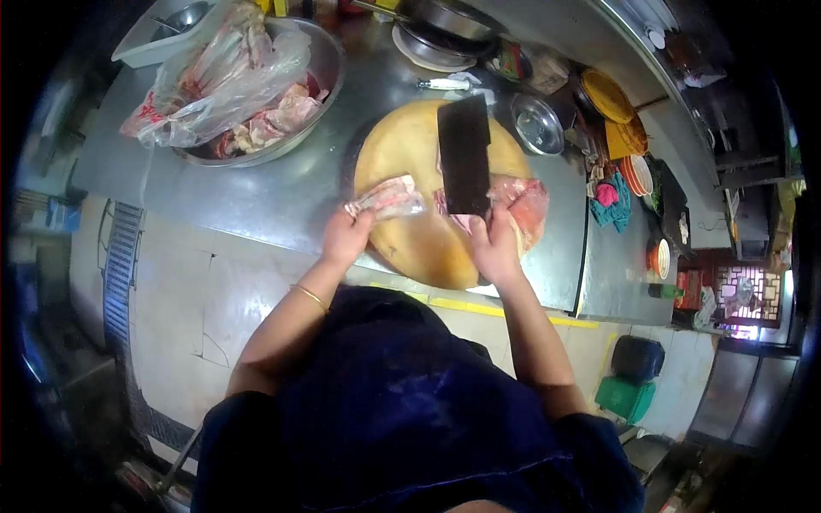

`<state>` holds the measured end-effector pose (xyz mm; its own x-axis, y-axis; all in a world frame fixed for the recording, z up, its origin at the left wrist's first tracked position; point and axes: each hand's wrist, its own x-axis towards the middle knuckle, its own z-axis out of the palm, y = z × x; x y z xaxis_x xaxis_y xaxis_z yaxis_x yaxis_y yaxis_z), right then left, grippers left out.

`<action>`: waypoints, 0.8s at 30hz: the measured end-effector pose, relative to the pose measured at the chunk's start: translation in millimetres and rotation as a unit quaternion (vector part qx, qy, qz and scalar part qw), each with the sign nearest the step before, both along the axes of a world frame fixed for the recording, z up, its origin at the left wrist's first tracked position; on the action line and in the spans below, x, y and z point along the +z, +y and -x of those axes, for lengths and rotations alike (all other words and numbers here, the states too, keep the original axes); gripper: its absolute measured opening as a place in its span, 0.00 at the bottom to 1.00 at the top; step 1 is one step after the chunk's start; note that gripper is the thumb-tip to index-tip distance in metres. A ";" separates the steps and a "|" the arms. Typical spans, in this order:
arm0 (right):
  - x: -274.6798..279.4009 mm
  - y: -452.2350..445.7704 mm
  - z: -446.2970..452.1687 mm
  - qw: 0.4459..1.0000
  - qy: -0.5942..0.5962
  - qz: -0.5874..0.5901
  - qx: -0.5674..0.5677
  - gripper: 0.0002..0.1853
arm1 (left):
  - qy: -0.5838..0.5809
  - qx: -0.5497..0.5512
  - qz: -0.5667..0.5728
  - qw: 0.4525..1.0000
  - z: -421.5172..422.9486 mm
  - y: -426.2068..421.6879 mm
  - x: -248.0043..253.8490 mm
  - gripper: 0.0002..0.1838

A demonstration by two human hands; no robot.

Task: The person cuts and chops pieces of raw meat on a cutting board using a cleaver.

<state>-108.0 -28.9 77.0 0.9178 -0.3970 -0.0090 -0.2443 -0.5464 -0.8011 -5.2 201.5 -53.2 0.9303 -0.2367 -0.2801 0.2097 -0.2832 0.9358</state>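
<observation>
A round wooden chopping board point(393, 141) lies on the steel counter. On its left part my left hand point(346, 237) is closed on the end of a long piece of meat point(389, 197). My right hand point(498, 248) is closed round the handle end of a dark, wide cleaver point(463, 154), whose blade points away from me over the board. Beside the blade, at the board's right edge, lies a larger piece of red meat point(526, 208). The blade partly hides some meat beneath it.
At the upper left stands a metal bowl point(335, 73) with meat and a plastic bag point(222, 103). A white-handled tool point(445, 84) and pans point(449, 19) lie behind the board. To the right are a small metal bowl point(537, 124) and a teal cloth point(612, 214).
</observation>
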 end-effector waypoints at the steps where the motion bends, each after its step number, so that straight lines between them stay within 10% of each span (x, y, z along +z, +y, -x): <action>1: 20.4 7.4 5.7 0.998 -0.027 0.049 0.031 0.13 | -0.084 -0.046 -0.073 0.993 -3.2 -2.9 -13.8 0.24; 6: -11.9 38.2 -2.1 0.951 0.173 0.205 0.153 0.20 | -0.080 -0.102 -0.101 0.986 -5.1 1.9 5.2 0.25; 11: -9.5 11.7 -12.3 0.989 0.032 0.055 0.135 0.19 | -0.094 -0.152 -0.177 0.968 -24.6 2.1 -15.0 0.26; 13: 100.9 13.1 -21.2 0.980 0.003 0.172 0.096 0.19 | -0.068 -0.161 -0.178 0.968 -17.6 3.4 17.6 0.29; 19: 235.8 -11.5 -28.7 0.832 -0.550 0.011 0.074 0.21 | -0.071 -0.097 -0.221 0.968 -7.8 -2.7 27.6 0.27; 21: 134.3 1.5 -29.4 0.893 -0.430 0.129 0.036 0.21 | -0.043 -0.130 -0.196 0.971 -14.8 -0.1 9.9 0.27; 24: -44.6 36.8 4.2 0.955 0.089 0.255 0.121 0.22 | -0.018 -0.156 -0.046 0.987 -14.4 3.1 -20.5 0.25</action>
<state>-112.2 7.9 32.4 0.9852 -0.1679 -0.0353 -0.1688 -0.9126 -0.3723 9.1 204.6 -73.6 0.8260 -0.4886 -0.2811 0.0655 -0.4121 0.9088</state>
